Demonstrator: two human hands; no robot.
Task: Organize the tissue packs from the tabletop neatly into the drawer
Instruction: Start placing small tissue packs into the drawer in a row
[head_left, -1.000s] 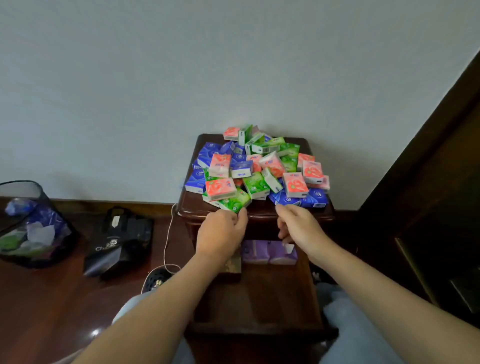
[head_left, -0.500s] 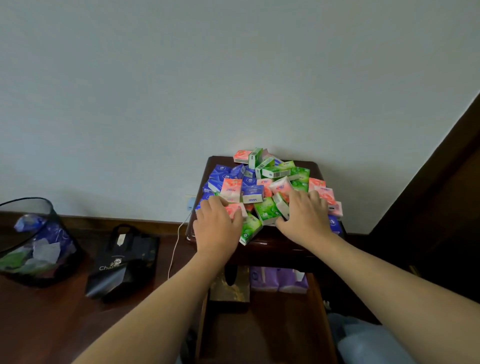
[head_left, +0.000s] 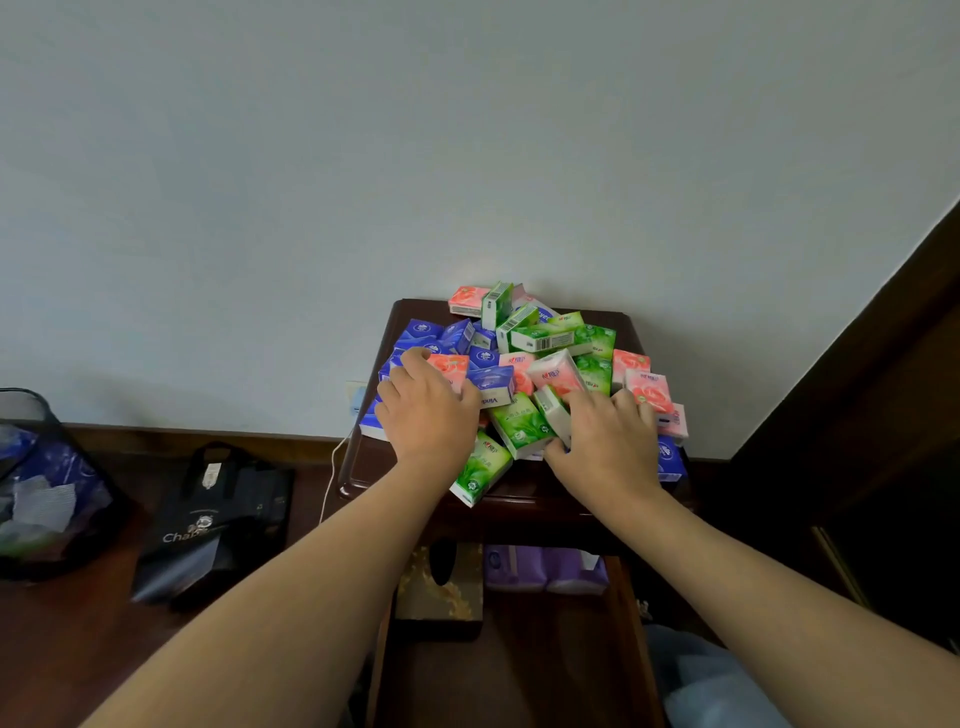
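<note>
While both hands are lying palm-down on the heap of tissue packs (head_left: 524, 364) covering the bench (head_left: 363, 467), the left hand (head_left: 428, 415) is curling its fingers (head_left: 415, 358) over a pink pack (head_left: 449, 366), and the right hand (head_left: 605, 441) is pressing spread fingers (head_left: 623, 400) on pink and green packs; neither grip looks complete. Directly below, nearer the person, the open drawer (head_left: 519, 665) is holding a tissue box (head_left: 441, 587) and purple packs (head_left: 545, 569). Packs are lying jumbled, blue, green, pink.

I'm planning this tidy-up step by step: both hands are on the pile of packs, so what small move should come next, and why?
Probably close each hand on a pack and lift. The left hand lies on a pink pack, the right hand on packs at the pile's front, neither clearly gripping yet. The open drawer below has bare floor in front of the purple packs.
</note>
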